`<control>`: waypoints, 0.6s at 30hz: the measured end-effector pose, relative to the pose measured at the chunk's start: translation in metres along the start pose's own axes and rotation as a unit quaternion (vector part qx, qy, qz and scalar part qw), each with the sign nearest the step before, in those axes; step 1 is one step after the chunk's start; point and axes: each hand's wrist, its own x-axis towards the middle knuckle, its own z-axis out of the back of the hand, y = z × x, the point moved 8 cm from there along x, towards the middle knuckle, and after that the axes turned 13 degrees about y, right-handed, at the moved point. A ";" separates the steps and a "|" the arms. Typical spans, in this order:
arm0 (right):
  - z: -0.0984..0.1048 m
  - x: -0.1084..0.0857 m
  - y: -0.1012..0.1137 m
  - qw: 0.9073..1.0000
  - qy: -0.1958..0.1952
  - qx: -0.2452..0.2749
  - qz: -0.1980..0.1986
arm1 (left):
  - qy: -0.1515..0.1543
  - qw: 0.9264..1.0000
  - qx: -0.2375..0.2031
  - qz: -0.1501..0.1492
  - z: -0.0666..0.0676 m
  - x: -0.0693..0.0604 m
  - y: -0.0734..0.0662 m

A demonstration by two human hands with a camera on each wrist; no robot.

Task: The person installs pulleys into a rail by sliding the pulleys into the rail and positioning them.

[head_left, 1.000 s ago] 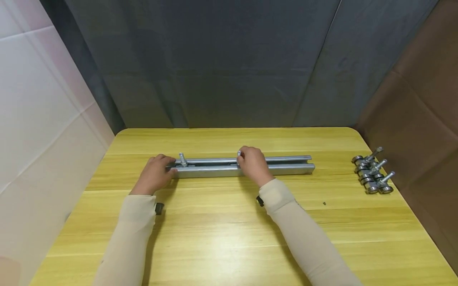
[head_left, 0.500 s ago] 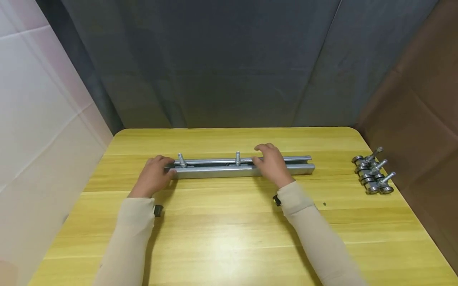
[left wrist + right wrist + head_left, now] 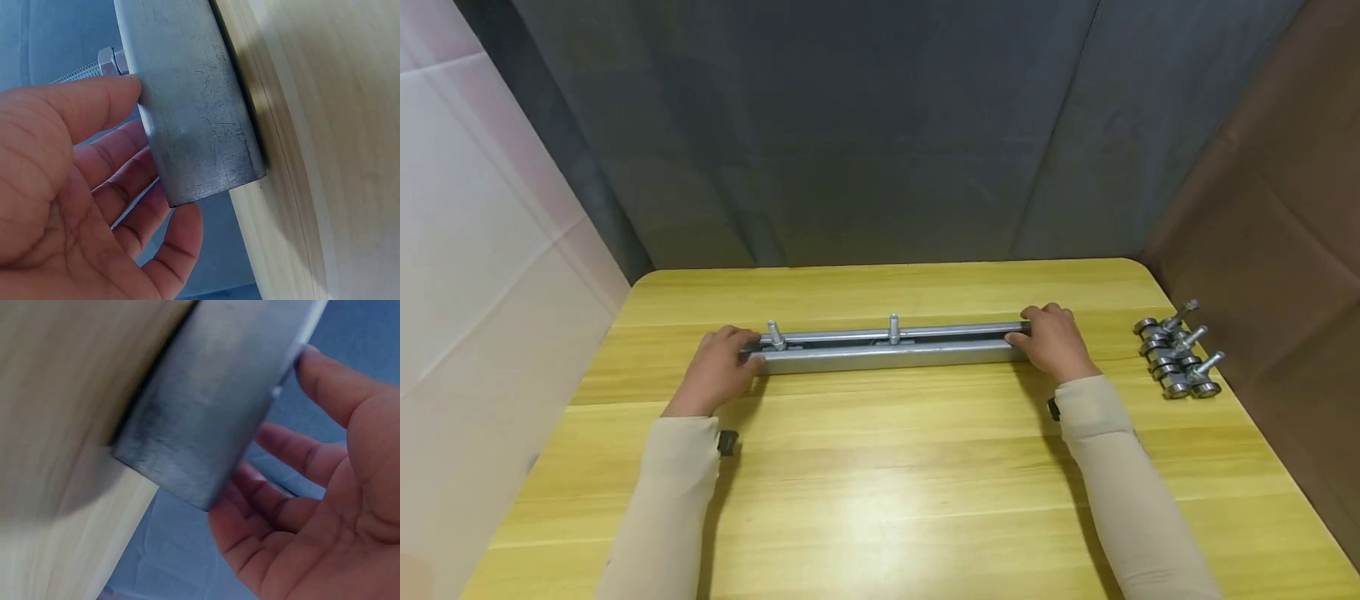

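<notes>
A silver metal track (image 3: 880, 357), a channel with a slot along its top, lies across the table. My left hand (image 3: 718, 371) grips its left end, thumb on the near edge and fingers reaching to the far side; the left wrist view shows that thumb against the track's edge (image 3: 194, 112). At the other end my right hand (image 3: 1056, 342) holds the track the same way, its thumb on the near lip in the right wrist view. Two threaded bolts stand up from the slot, one bolt (image 3: 777, 335) near the left hand and another bolt (image 3: 893, 328) mid-track. What carries them inside is mostly hidden.
At the table's right edge sit several roller trolleys (image 3: 1176, 358) with bolts tilting up to the right. The wooden table (image 3: 865, 467) ends at a dark cloth (image 3: 865, 150) behind, a white cloth on the left and a brown one on the right.
My right hand has let go of the middle bolt and moved right to the track's right end. The left hand stays at the left end.
</notes>
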 end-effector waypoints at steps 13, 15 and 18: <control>-0.007 -0.002 -0.002 1.000 -0.009 -0.021 -0.005 | 0.002 1.000 -0.002 0.006 -0.002 0.002 0.002; -0.006 -0.001 -0.002 1.000 -0.009 -0.021 -0.002 | 0.001 1.000 -0.006 0.007 0.000 0.003 0.000; -0.003 0.000 -0.002 1.000 -0.011 -0.023 -0.001 | -0.031 0.999 -0.019 0.005 0.010 0.001 -0.008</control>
